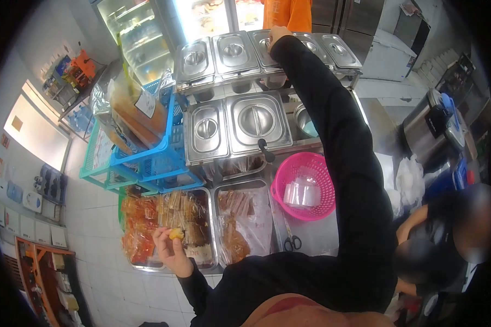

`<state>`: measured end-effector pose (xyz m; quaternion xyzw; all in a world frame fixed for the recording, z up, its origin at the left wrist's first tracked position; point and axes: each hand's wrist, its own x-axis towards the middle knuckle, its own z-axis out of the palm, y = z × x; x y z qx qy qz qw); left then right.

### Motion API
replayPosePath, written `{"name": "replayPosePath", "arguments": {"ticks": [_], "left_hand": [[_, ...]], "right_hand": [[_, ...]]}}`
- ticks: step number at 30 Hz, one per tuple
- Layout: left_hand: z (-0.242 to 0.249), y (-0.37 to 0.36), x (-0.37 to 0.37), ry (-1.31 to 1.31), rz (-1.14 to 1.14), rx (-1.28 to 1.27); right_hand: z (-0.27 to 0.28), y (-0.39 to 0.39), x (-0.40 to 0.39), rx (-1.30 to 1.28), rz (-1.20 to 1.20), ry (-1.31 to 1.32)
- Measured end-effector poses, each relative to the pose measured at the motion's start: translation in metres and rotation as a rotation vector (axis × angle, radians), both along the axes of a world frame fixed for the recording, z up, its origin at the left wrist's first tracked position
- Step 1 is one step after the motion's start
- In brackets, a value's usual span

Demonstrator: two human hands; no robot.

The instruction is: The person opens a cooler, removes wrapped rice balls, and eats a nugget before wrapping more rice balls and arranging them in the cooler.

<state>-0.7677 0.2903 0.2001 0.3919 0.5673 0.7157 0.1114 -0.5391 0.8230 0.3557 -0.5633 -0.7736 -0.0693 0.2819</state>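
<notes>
Held up at the lower left, my left hand (pixel 172 252) pinches a small yellow piece of food (pixel 176 234) between its fingers, above trays of plastic-wrapped food (pixel 185 210). My right arm stretches far forward, and my right hand (pixel 279 37) is at the third lidded steel pan (pixel 263 46) of the back row. Its fingers are closed near the lid's handle; whether they grip it is too small to tell. Nearer stand two more lidded pans (pixel 256 121). A pink basket (pixel 331 188) with clear plastic packets lies beside my right arm.
Blue and green crates (pixel 147 163) with bagged goods stand at the left. Black scissors (pixel 292 243) lie below the basket. A person in orange (pixel 294 15) stands behind the pans; another person in dark clothes (pixel 439 240) is at the right, near a large steel pot (pixel 433 128).
</notes>
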Motion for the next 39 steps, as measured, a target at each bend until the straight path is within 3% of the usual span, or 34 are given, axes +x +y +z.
{"name": "replayPosePath", "arguments": {"ticks": [10, 19, 28, 33, 36, 39], "left_hand": [[0.009, 0.005, 0.017, 0.121, 0.017, 0.010], [0.014, -0.016, 0.034, 0.129, 0.118, -0.050], [0.015, -0.018, 0.057, 0.140, 0.175, -0.093], [0.012, -0.017, 0.060, 0.114, 0.202, -0.113], [0.004, -0.011, 0.064, -0.172, 0.171, -0.091], [0.000, 0.001, 0.066, -0.176, 0.132, -0.142]], "right_hand": [[0.017, -0.027, -0.006, -0.144, -0.082, 0.049], [0.019, -0.026, -0.005, -0.071, -0.021, -0.003], [0.030, -0.001, 0.014, -0.109, -0.088, 0.133], [0.064, 0.023, 0.046, -0.339, 0.158, 0.312], [0.061, 0.028, 0.050, -0.558, 0.316, 0.372], [0.039, 0.012, 0.041, -0.536, 0.320, 0.180]]}}
